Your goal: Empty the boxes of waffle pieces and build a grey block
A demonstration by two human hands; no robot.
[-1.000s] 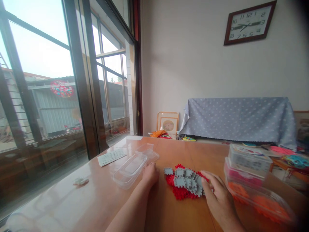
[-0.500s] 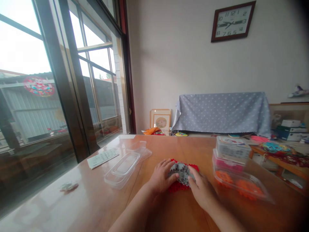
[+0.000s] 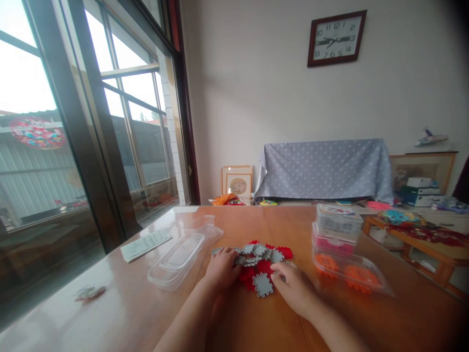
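Note:
Grey square tiles with notched edges (image 3: 259,251) lie spread in a loose heap on top of red notched tiles (image 3: 264,267). One grey tile (image 3: 263,285) rests flat at the near side, between the hands. My left hand (image 3: 223,266) is laid over the left end of the grey heap, its bent fingers on the tiles and partly covering them. To the right, my right hand (image 3: 291,282) is beside the heap with its index finger and thumb bent and apart, close to the single grey tile. No tile shows clearly in its fingers.
Clear plastic lids (image 3: 179,259) and a printed paper (image 3: 146,243) lie to the left. Another small object (image 3: 89,292) is at far left. On the right, a clear tray with orange tiles (image 3: 361,277) stands before a stacked box (image 3: 337,220). All are on the wooden table (image 3: 252,220).
The grey tiles, earlier bunched between both hands, are now spread across the red ones. My hands have moved apart, and a single grey tile lies nearer. The view has shifted slightly right.

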